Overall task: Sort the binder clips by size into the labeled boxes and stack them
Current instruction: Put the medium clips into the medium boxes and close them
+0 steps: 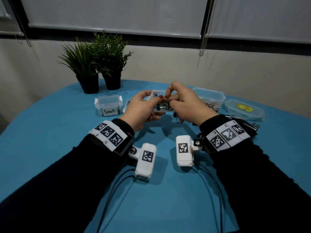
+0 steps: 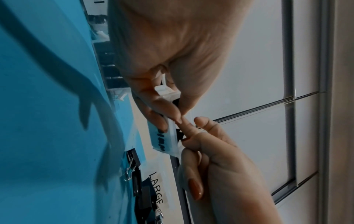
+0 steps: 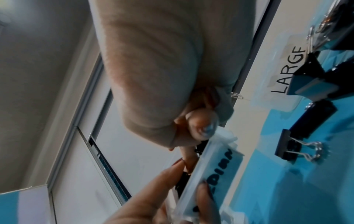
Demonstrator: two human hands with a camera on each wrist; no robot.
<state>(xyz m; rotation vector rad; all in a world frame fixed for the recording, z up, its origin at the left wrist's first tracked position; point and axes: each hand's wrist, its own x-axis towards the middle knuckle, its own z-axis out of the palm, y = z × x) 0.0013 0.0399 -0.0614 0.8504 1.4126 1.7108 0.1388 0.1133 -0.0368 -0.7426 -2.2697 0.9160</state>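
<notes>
A clear box labelled medium (image 1: 164, 111) is held just above the blue table, with several black binder clips (image 1: 164, 105) packed inside. My left hand (image 1: 146, 106) grips its left end, thumb on the rim and fingers underneath. In the left wrist view the left hand (image 2: 172, 68) clamps the medium box (image 2: 162, 136) by its latch. My right hand (image 1: 178, 100) reaches into the box from the right, and its fingertips pinch a clip there. In the right wrist view the medium box (image 3: 210, 163) is seen from below the right hand (image 3: 162, 75).
A lidded box marked small (image 1: 108, 105) stands at the left. The large box (image 1: 209, 96) stands behind my right hand, with a loose lid (image 1: 244, 109) to its right. Big loose clips (image 3: 287, 151) lie before the large box. Two potted plants (image 1: 99, 64) stand at the back left.
</notes>
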